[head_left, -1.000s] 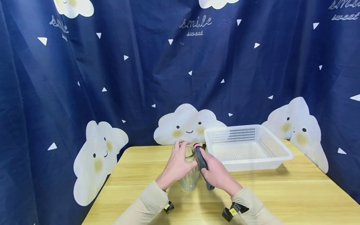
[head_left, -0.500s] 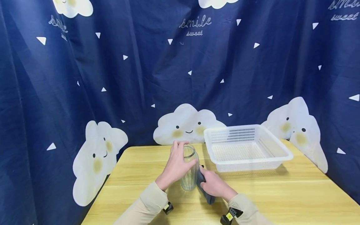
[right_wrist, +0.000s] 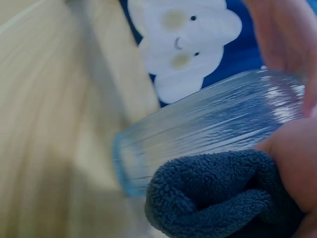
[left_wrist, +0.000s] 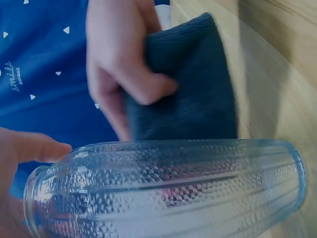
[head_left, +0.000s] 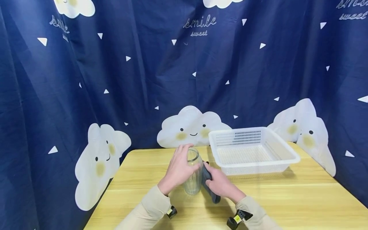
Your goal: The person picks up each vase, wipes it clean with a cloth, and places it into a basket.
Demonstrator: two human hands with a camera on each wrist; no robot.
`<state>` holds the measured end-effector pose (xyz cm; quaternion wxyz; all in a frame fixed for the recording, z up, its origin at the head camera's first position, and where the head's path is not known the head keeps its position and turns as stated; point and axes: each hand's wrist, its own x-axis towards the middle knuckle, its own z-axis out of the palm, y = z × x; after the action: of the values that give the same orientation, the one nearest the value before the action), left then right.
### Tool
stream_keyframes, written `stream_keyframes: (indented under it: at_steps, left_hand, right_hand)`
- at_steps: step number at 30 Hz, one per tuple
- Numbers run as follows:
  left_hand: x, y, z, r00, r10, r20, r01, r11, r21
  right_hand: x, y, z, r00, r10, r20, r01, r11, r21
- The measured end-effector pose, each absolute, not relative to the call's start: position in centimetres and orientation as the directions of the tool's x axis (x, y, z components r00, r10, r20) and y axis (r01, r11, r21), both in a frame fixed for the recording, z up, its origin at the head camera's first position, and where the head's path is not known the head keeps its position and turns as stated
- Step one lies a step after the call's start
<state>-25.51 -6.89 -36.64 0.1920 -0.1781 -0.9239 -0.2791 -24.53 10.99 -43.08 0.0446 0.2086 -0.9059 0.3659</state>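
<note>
A clear ribbed glass vase (head_left: 193,182) stands upright at the middle of the table; whether its base touches the wood I cannot tell. Around its upper part my left hand (head_left: 180,168) curls its fingers and thumb, gripping just below the rim. My right hand (head_left: 220,183) holds a folded dark grey-blue towel (head_left: 212,192) against the vase's right side. In the left wrist view the towel (left_wrist: 198,84) meets the side of the textured glass (left_wrist: 173,188). The right wrist view shows the towel's fluffy fold (right_wrist: 208,193) bunched in the fingers, partly covering the vase (right_wrist: 208,119).
A white perforated plastic basket (head_left: 256,165) sits on the wooden table (head_left: 138,185) at the back right, a short way beyond my right hand. Behind the table hangs a dark blue curtain (head_left: 149,76) with cloud prints. Each wrist wears a small black camera.
My right hand slid the towel down the vase's side, then came slightly back up. A pink patch at the towel's top end has gone out of sight. The left hand keeps its grip.
</note>
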Motion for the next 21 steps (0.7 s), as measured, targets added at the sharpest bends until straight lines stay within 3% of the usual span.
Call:
stream_keyframes:
  at_steps: [9, 21]
  left_hand:
    - [-25.6, -6.6, -37.0, -0.868, 0.225, 0.443, 0.428, 0.790, 0.439]
    - [-26.1, -6.9, -37.2, -0.855, 0.222, 0.469, 0.465, 0.729, 0.502]
  right_hand:
    - [-23.9, 10.8, -39.5, -0.852, -0.280, 0.442, -0.504, 0.666, -0.550]
    - [-24.3, 10.6, -42.9, -0.894, -0.390, 0.222, -0.443, 0.695, -0.566]
